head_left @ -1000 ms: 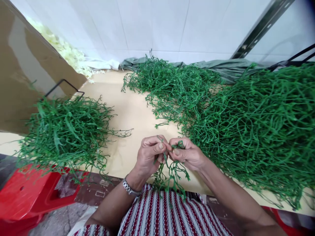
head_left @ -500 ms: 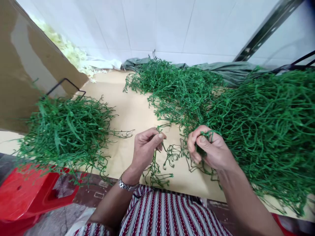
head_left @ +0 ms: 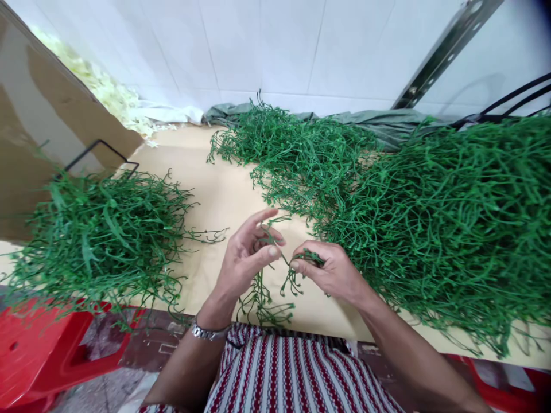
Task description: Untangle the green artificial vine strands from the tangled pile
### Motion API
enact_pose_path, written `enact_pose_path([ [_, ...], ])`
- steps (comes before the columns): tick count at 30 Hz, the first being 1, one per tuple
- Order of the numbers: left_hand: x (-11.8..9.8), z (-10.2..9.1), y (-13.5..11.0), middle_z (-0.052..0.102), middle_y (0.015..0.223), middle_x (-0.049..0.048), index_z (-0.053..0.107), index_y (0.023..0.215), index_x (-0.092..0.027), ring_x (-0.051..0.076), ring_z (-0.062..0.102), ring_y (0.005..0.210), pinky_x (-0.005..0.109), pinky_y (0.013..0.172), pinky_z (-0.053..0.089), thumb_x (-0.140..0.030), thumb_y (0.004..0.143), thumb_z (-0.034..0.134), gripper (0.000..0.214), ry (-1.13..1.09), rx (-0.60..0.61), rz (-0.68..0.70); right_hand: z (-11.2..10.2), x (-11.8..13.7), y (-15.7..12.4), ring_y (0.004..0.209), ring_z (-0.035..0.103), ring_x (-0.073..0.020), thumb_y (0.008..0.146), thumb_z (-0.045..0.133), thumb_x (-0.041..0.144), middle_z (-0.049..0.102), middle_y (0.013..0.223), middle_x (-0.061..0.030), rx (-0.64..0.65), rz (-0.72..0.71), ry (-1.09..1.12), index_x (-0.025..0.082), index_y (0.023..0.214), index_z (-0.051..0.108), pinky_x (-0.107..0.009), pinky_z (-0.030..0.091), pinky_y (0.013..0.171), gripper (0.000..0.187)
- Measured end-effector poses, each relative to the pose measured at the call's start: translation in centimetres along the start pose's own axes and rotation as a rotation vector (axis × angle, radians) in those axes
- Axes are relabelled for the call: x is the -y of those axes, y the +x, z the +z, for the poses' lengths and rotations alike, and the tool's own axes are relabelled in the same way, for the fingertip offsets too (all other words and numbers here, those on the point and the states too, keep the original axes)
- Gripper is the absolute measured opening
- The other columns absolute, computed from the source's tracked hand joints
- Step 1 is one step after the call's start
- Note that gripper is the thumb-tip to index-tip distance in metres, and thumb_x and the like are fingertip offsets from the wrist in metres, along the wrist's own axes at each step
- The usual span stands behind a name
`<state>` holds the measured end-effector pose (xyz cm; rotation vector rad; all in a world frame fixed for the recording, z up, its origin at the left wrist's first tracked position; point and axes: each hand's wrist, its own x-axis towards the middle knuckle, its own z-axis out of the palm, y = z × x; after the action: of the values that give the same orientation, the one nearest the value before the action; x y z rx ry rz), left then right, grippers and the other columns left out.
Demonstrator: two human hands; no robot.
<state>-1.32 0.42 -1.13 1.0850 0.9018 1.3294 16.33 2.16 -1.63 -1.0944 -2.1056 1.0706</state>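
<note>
My left hand (head_left: 247,252) has its thumb and forefinger apart, the other fingers loosely curled around a thin green branched stem (head_left: 269,238), which looks like an artificial plant stem. More branched sprigs (head_left: 260,295) hang or lie just below that hand; whether it holds them too is hidden. Close by on the right, my right hand (head_left: 329,267) pinches green stems (head_left: 309,256) between thumb and fingers. A thin strand stretches between the two hands. Beyond my right hand a large heap of the same stems (head_left: 451,229) covers the table's right side.
Another pile of stems (head_left: 297,149) lies at the back middle, a leafier bundle (head_left: 107,235) at left beside a black wire frame (head_left: 101,142) and a cardboard box (head_left: 64,115). Pale petals (head_left: 103,86) lie behind the box. A red stool (head_left: 38,350) stands below the table (head_left: 206,189).
My right hand has moved left, away from the big heap, to close beside my left hand. My left hand's thumb and forefinger have spread apart. The view has shifted slightly to the right.
</note>
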Motion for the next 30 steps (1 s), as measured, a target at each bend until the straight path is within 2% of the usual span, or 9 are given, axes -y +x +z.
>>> enact_pose_path([
  [3,0.0,-1.2,0.2,0.063,0.091,0.0068,0.052,0.113,-0.019,0.016,0.059,0.078,0.024,0.065,0.047,-0.032,0.058,0.076,0.061,-0.045,0.143,-0.062,0.0,-0.2,-0.1,0.054,0.044,-0.0084,0.080,0.056,0.033,0.052,0.058,0.0024,0.001,0.004,0.047,0.014,0.071,0.059,-0.020,0.033,0.051,0.022],
  [5,0.2,-1.7,0.3,0.063,0.088,0.0069,0.050,0.112,-0.018,0.015,0.060,0.073,0.024,0.063,0.047,-0.029,0.055,0.078,0.064,-0.088,0.181,-0.141,0.0,-0.2,-0.2,0.051,0.040,-0.0075,0.080,0.055,0.036,0.049,0.055,0.0031,0.002,0.012,0.072,0.014,0.070,0.059,-0.019,0.030,0.048,0.025],
  [9,0.5,-2.6,0.5,0.063,0.086,0.0050,0.042,0.117,-0.022,0.013,0.058,0.056,0.033,0.058,0.051,-0.036,0.062,0.073,0.065,-0.290,0.065,-0.169,-0.1,0.0,-0.1,0.050,0.039,-0.0070,0.080,0.055,0.036,0.049,0.056,0.0033,-0.029,0.027,0.151,0.014,0.073,0.060,-0.019,0.030,0.046,0.024],
  [12,0.6,-2.9,0.5,0.065,0.083,0.0060,0.054,0.107,-0.018,0.014,0.058,0.053,0.035,0.053,0.053,-0.036,0.059,0.074,0.054,-0.293,0.130,-0.234,-0.2,0.1,0.1,0.053,0.042,-0.0076,0.080,0.055,0.034,0.051,0.059,0.0027,-0.031,0.029,0.200,0.014,0.074,0.060,-0.018,0.033,0.050,0.021],
  [15,0.5,-2.3,0.5,0.065,0.067,0.0053,0.065,0.086,-0.012,0.012,0.056,0.047,0.026,0.047,0.048,-0.031,0.054,0.078,0.039,-0.171,0.263,-0.331,-0.1,0.1,0.3,0.052,0.040,-0.0075,0.080,0.055,0.035,0.049,0.057,0.0033,-0.035,0.035,0.168,0.014,0.072,0.058,-0.019,0.032,0.049,0.022],
  [20,0.6,0.6,0.3,0.062,0.065,0.0010,0.069,0.072,-0.013,0.008,0.054,0.056,0.018,0.052,0.043,-0.016,0.051,0.079,0.023,-0.082,0.028,-0.237,0.5,0.0,0.6,0.050,0.036,-0.0076,0.080,0.054,0.035,0.042,0.053,0.0049,-0.111,-0.001,-0.016,0.015,0.064,0.052,-0.020,0.027,0.048,0.026],
  [24,1.3,1.7,0.2,0.060,0.062,0.0010,0.067,0.059,-0.012,0.009,0.052,0.053,0.021,0.050,0.041,-0.018,0.060,0.073,0.008,-0.169,-0.072,-0.161,0.9,-0.1,0.6,0.051,0.040,-0.0082,0.081,0.053,0.035,0.047,0.054,0.0038,-0.111,0.014,-0.009,0.015,0.063,0.053,-0.020,0.030,0.050,0.027],
  [27,1.5,1.6,0.1,0.058,0.056,0.0009,0.065,0.055,-0.012,0.009,0.052,0.051,0.023,0.054,0.042,-0.019,0.067,0.068,0.015,-0.149,-0.098,-0.143,0.8,-0.1,0.7,0.054,0.045,-0.0087,0.082,0.052,0.033,0.052,0.058,0.0030,-0.109,0.024,0.085,0.015,0.069,0.058,-0.020,0.034,0.053,0.023],
  [30,1.3,1.3,0.0,0.058,0.054,0.0000,0.065,0.059,-0.012,0.009,0.052,0.049,0.023,0.053,0.041,-0.018,0.062,0.071,0.009,-0.111,-0.058,-0.176,0.7,-0.1,0.8,0.054,0.045,-0.0085,0.081,0.053,0.032,0.054,0.059,0.0030,-0.123,0.042,0.151,0.016,0.072,0.059,-0.020,0.035,0.053,0.020],
])
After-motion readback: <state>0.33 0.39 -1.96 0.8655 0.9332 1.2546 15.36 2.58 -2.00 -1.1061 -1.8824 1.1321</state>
